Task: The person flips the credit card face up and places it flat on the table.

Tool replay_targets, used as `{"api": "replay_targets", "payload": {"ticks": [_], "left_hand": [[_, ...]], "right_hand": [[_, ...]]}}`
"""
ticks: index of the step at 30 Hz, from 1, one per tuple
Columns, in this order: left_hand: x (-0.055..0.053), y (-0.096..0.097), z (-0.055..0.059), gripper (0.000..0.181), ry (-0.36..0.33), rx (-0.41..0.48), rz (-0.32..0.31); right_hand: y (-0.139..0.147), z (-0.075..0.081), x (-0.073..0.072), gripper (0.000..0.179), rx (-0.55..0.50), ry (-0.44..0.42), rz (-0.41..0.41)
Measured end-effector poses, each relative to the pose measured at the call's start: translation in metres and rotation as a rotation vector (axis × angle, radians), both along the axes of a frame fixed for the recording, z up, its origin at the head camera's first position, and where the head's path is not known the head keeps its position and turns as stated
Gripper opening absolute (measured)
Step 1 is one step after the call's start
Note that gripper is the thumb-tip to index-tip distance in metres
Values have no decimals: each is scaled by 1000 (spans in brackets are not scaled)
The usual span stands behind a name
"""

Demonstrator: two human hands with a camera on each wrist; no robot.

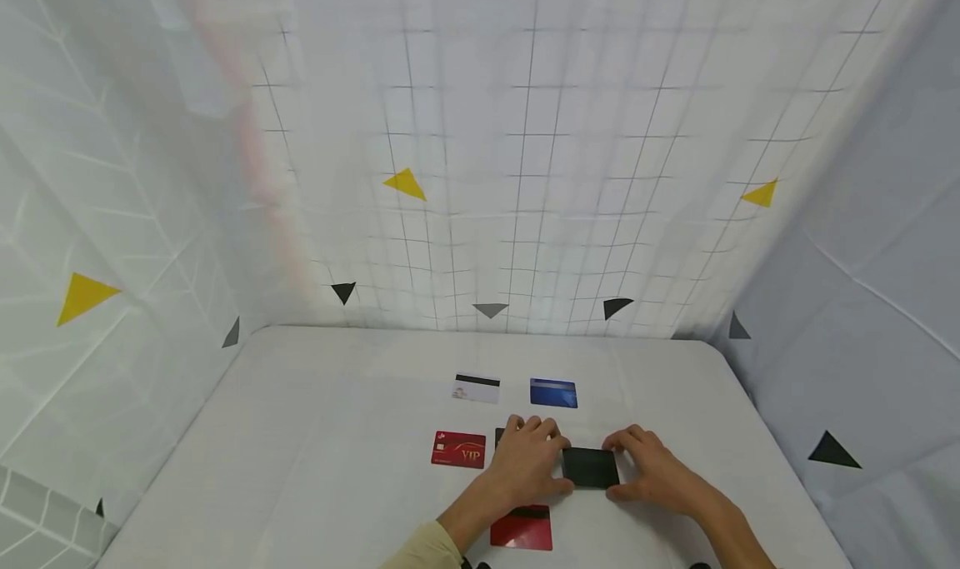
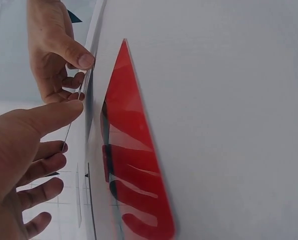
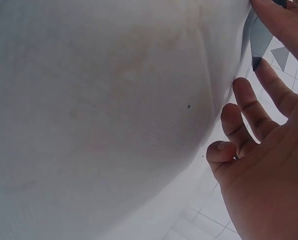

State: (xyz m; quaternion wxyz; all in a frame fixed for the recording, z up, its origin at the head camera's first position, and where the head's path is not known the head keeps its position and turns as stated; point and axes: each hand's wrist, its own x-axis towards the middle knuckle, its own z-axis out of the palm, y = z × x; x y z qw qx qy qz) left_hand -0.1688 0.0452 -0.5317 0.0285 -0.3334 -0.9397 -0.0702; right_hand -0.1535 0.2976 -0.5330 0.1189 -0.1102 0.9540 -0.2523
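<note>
A dark, nearly black card is held between both hands, a little right of the middle. My left hand pinches its left side, thumb at the near corner and forefinger at the far one. On the opposite side, my right hand grips the card the same way. The left wrist view shows the card edge-on between the two hands, close over the table. Below my left wrist lies a red card with a dark stripe, partly covered by the arm. Another dark card is mostly hidden behind my left hand.
A red VIP card lies left of my left hand. Farther back are a white card with a black stripe and a blue card. White sheets with grid lines enclose the white table at the back and sides.
</note>
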Motion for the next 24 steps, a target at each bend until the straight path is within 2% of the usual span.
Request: {"api": "replay_targets", "payload": {"ticks": [7,12,19,24], "left_hand": [[0,-1,0,56,11,-2,-4],[0,-3,2,56,17,3,-7],[-3,-6,1,57,32,8,-5],[-4,-7,2,57,27,14,-8]], "right_hand": [[-2,-2,1,71,-11,0,-18],[-2,2,2,67,-7,23,-2],[2,11,3,62,-73,95,47],[2,16,2,58,-112,91,47]]}}
